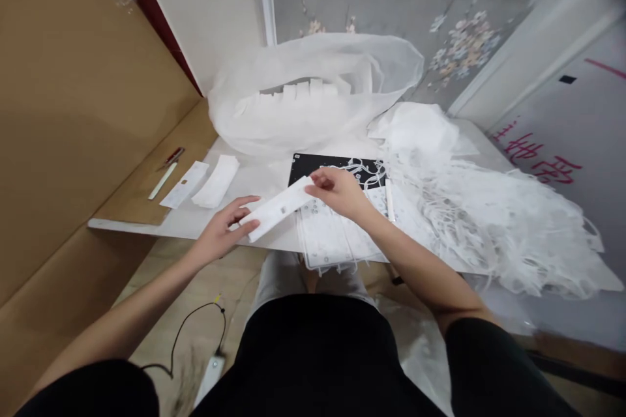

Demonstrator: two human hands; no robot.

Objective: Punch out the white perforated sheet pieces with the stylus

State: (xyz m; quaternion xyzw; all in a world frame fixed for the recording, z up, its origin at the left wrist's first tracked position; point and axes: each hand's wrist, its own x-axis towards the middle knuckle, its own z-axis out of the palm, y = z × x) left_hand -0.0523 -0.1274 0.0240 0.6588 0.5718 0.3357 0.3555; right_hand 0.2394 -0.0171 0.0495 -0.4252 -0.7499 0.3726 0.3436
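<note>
A long white folded strip [278, 210], perhaps paper or thin fabric, is held at a slant above the table's front edge. My left hand [227, 228] grips its lower left end between thumb and fingers. Its upper right end is pinched by my right hand [337, 192]. A small dark printed mark shows near the middle of the strip. Behind and below my right hand lie a black board [313, 161] with white cords on it and a white printed sheet [323, 231] that overhangs the table edge.
A clear plastic bag [293, 124] of white folded pieces stands at the back. White corded items [489, 221] are heaped on the right. Left are white strips [216, 181], a card piece [184, 184], a pale stick [162, 181] and a red cutter [173, 156]. Cardboard [88, 111] walls the left side.
</note>
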